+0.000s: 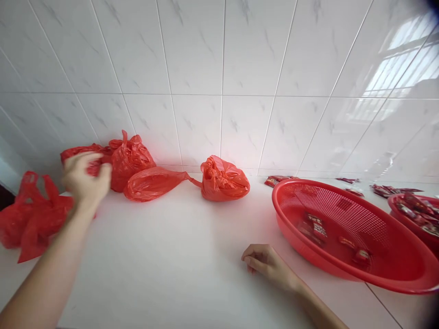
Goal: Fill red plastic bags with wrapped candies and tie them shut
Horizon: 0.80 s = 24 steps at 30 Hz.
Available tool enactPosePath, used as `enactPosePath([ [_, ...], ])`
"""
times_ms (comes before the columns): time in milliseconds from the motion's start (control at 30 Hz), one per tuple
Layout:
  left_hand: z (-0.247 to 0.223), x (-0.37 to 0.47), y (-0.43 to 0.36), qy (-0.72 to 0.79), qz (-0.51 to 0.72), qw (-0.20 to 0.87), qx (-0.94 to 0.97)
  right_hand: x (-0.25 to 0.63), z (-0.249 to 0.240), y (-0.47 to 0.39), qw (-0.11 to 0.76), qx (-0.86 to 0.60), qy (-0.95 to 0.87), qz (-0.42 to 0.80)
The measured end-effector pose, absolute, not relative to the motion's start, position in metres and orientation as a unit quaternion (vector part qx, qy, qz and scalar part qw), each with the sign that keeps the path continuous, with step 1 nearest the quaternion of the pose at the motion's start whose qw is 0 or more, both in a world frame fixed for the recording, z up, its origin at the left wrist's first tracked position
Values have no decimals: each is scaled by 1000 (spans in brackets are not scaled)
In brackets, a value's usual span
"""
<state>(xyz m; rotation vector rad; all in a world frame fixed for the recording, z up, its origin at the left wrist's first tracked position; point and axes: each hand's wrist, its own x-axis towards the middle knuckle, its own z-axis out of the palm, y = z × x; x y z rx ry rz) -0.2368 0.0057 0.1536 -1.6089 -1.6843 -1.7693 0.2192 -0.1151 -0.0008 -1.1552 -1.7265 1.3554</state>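
Observation:
My left hand [85, 178] is raised at the left, slightly blurred, with thumb and fingers apart. It is in front of a red plastic bag [128, 160] by the wall, and red plastic shows between the fingers; I see no grip on it. Below and left of that hand lies another red bag [32, 219] with its handles up. My right hand [262, 260] rests low over the white tabletop [164, 260], fingers curled in with nothing visible in them. It is nearest to a red basket [291, 242] holding several small red wrapped packets [318, 228].
A round-bottomed red bag [224, 178] sits by the wall in the middle, joined or touching a flatter red bag [154, 183]. Small packets [277, 179] lie behind the basket. At the right edge stands a second red basket [396, 203] full of wrapped packets. White tiles [195, 128] back the table.

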Motion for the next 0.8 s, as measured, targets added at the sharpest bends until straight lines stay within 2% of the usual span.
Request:
enactPosePath([
  [67, 164, -182, 32, -477, -571, 115, -658, 219, -2, -115, 325, -439, -664, 510],
  [167, 169, -91, 66, -412, -397, 14, -820, 219, -5, -116, 332, -437, -667, 504],
  [233, 165, -41, 85, -446, -232, -5, -865, 219, -8, -116, 344, -436, -660, 506],
  [267, 162, -21, 93, -458, -191, -11, -868, 220, -10, -116, 351, -435, -654, 510],
  [467, 129, 26, 123, -518, -38, -38, -854, 220, -15, -110, 374, -420, -623, 544],
  [633, 108, 28, 127, -549, -50, -42, -833, 219, -14, -107, 374, -417, -614, 556],
  [800, 107, 23, 128, -552, -208, -26, -807, 219, -14, -106, 374, -414, -609, 564],
])
